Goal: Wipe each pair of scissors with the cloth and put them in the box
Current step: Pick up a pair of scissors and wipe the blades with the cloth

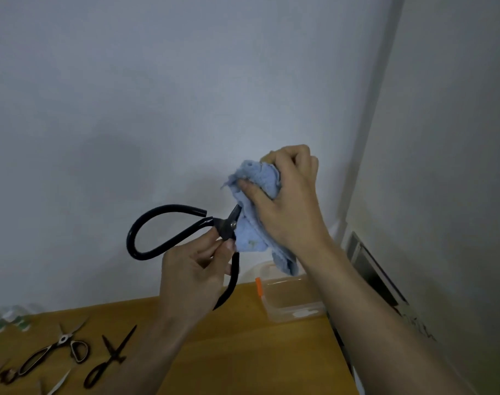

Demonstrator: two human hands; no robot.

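Observation:
My left hand [194,269] grips large black scissors [146,226] near the pivot and holds them up in front of the wall. Their big loop handles point left and down. My right hand [288,195] clutches a light blue cloth [254,195] wrapped round the blades, which are hidden inside it. A clear plastic box [294,300] with an orange clip stands on the wooden table [243,352] under the cloth. Several other scissors lie at the lower left: a silver-bladed pair [57,343] and a slim dark pair [112,357].
Small pale bottles [9,317] stand at the table's far left edge by the wall. The table's right edge meets a dark gap beside the right wall, where a vent panel [371,266] sits low.

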